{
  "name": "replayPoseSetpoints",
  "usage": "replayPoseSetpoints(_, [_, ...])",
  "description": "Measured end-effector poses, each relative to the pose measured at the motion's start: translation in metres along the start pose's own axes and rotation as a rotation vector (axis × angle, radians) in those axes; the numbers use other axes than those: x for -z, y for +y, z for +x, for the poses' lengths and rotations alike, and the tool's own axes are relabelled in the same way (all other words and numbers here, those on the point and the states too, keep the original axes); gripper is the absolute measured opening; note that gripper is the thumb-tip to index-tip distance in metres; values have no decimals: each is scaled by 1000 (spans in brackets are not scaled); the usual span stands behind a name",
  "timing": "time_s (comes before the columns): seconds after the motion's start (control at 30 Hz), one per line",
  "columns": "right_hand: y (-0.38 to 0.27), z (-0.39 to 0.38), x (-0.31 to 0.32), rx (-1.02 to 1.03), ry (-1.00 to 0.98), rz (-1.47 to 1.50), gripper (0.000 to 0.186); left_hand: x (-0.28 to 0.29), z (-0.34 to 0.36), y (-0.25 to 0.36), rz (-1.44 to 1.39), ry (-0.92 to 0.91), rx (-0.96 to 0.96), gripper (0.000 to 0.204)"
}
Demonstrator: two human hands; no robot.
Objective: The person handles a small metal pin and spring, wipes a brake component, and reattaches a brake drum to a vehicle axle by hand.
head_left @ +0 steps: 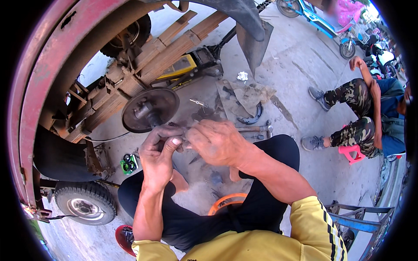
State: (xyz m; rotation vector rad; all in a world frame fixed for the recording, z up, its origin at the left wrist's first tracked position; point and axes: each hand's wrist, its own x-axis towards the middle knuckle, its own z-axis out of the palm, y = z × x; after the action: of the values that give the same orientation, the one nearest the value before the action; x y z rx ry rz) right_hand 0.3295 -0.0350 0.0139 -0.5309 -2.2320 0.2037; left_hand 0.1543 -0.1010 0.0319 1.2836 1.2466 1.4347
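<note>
My left hand [157, 150], dark with grease, is closed with its thumb against its curled fingers. My right hand [218, 142] is closed right beside it, the fingertips of both meeting in front of my knees. Whatever they pinch is small and mostly hidden; a bit of something dark shows above the left fingers. Just beyond my left hand is the round, rusty wheel hub [150, 108] on the vehicle's axle. A hammer [269, 128] lies on the ground to the right of my right hand, with a curved brake shoe [252, 116] beyond it.
Rusty leaf springs [174, 45] and a yellow-black jack [180, 67] are under the red vehicle body [43, 82]. A tyre [85, 202] stands lower left, near a green box of rings [129, 164] and a red bowl [125, 239]. A person in camouflage trousers [355, 104] sits at right.
</note>
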Motion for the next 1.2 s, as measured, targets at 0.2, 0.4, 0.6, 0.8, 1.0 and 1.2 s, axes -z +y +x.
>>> replayPoseSetpoints(0.2, [-18, 4, -5, -599, -17, 812, 35, -3, -5, -2, 102, 25, -136, 8])
replayPoseSetpoints(0.4, [-5, 3, -1, -873, -196, 1203, 48, -2, -3, -4, 235, 14, -120, 10])
replayPoseSetpoints(0.6, [5, -6, -1, -176, -99, 164, 27, 1, 1, -2, -122, -33, 228, 13])
replayPoseSetpoints(0.8, [5, -4, -2, -79, -9, 64, 22, -8, -2, -6, -136, -22, 113, 12])
replayPoseSetpoints(1.0, [-6, -9, -19, -608, -6, 750, 36, -10, -5, -10, 41, 17, -23, 7])
replayPoseSetpoints(1.2, [9, -9, -11, -1145, -332, 1927, 54, -2, 1, -11, 596, -51, -548, 10])
